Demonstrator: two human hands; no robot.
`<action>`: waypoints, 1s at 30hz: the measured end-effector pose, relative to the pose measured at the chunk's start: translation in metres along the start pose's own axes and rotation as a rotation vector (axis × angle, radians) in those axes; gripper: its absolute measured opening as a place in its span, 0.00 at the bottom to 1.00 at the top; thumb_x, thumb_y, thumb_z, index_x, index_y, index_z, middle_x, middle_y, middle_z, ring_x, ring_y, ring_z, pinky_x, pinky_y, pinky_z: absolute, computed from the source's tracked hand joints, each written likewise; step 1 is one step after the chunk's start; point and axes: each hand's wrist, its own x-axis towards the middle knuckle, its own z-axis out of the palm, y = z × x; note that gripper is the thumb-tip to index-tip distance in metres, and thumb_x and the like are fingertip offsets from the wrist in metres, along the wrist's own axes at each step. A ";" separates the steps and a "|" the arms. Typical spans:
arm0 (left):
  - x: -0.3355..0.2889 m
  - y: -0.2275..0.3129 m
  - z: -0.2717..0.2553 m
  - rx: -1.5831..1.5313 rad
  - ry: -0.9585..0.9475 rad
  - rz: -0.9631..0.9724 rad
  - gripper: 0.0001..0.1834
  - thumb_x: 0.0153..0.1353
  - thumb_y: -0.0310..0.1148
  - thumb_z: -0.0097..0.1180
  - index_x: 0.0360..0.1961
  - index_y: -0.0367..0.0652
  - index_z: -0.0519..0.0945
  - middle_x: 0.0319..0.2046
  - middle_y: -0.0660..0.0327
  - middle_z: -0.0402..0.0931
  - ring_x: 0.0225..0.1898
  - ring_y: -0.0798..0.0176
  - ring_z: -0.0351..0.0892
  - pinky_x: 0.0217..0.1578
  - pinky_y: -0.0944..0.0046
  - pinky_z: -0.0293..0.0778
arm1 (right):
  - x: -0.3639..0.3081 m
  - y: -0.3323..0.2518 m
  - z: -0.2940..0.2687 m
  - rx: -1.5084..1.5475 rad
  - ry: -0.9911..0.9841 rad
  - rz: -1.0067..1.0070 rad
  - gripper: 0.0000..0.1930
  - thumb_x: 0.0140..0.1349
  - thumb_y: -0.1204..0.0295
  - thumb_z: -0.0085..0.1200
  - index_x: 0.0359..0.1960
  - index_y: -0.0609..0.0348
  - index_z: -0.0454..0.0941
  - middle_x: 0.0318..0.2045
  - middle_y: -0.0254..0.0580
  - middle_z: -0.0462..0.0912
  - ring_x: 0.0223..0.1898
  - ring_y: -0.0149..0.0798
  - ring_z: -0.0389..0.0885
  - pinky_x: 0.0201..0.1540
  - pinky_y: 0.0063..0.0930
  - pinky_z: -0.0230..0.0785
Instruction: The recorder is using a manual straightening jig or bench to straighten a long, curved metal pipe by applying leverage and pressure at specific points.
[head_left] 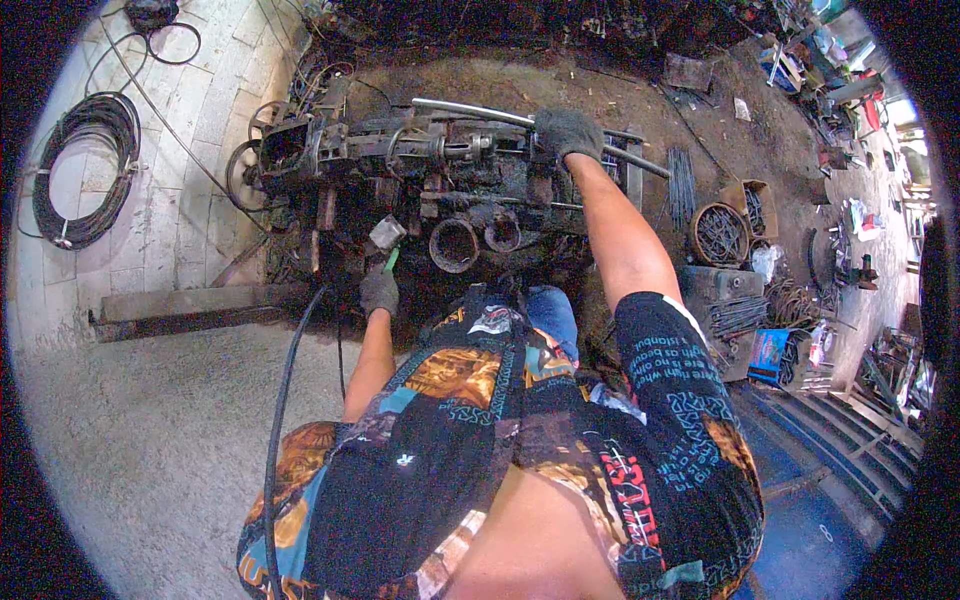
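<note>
My right hand (568, 136), in a dark work glove, is closed around a long metal rod (470, 110) lying across the top of a greasy machine (400, 150). The rod sticks out on both sides of the fist. Lower and to the left, my gloved left hand (379, 290) is closed on a tool with a green handle (392, 259). A pale, squarish block (387, 233) shows at the handle's far end; its exact kind I cannot make out. Two round, rusty pipe ends (455, 245) face me on the machine's near side, between my hands.
A coil of black cable (85, 170) is by the pale wall at left. A black hose (285, 410) runs up past my left arm. On the right are bundled thin rods (681, 188), a round basket of metal pieces (720, 235) and a blue bag (771, 355).
</note>
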 end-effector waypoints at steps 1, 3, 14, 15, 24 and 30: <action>-0.001 0.003 -0.003 0.000 -0.001 0.003 0.21 0.68 0.44 0.46 0.52 0.46 0.82 0.49 0.46 0.81 0.51 0.39 0.80 0.52 0.43 0.75 | 0.002 0.002 0.003 -0.001 0.001 0.003 0.26 0.68 0.52 0.36 0.49 0.50 0.85 0.53 0.52 0.83 0.54 0.58 0.81 0.58 0.53 0.70; -0.013 0.018 -0.024 -0.044 -0.007 -0.034 0.21 0.68 0.43 0.46 0.52 0.45 0.82 0.49 0.45 0.81 0.52 0.40 0.79 0.53 0.44 0.74 | 0.004 0.008 0.008 -0.039 -0.005 -0.045 0.26 0.68 0.52 0.36 0.50 0.50 0.84 0.53 0.52 0.83 0.55 0.58 0.81 0.58 0.53 0.70; -0.002 0.000 0.006 -0.063 0.094 0.047 0.18 0.67 0.42 0.46 0.45 0.43 0.82 0.45 0.45 0.81 0.49 0.39 0.80 0.49 0.42 0.75 | -0.007 0.012 -0.004 0.027 0.037 -0.195 0.28 0.72 0.49 0.33 0.49 0.51 0.84 0.54 0.53 0.82 0.56 0.59 0.79 0.59 0.54 0.68; -0.002 -0.001 0.009 -0.070 0.103 0.022 0.17 0.67 0.42 0.46 0.45 0.43 0.81 0.44 0.45 0.82 0.47 0.39 0.81 0.48 0.42 0.76 | -0.010 0.008 -0.009 0.008 -0.013 -0.169 0.28 0.72 0.49 0.32 0.50 0.51 0.83 0.54 0.53 0.82 0.55 0.59 0.79 0.58 0.54 0.69; -0.001 -0.006 0.017 -0.002 0.091 0.011 0.18 0.66 0.43 0.49 0.51 0.49 0.82 0.47 0.46 0.82 0.48 0.39 0.81 0.48 0.42 0.77 | -0.011 0.007 -0.007 -0.079 0.003 -0.193 0.27 0.71 0.50 0.34 0.48 0.52 0.84 0.53 0.53 0.82 0.54 0.60 0.80 0.56 0.54 0.70; -0.008 -0.002 0.014 -0.164 0.123 -0.029 0.20 0.66 0.43 0.50 0.55 0.49 0.81 0.47 0.46 0.82 0.49 0.39 0.80 0.47 0.41 0.76 | 0.001 0.018 0.000 -0.127 -0.017 -0.199 0.22 0.67 0.54 0.38 0.47 0.50 0.84 0.52 0.53 0.82 0.54 0.60 0.80 0.54 0.54 0.71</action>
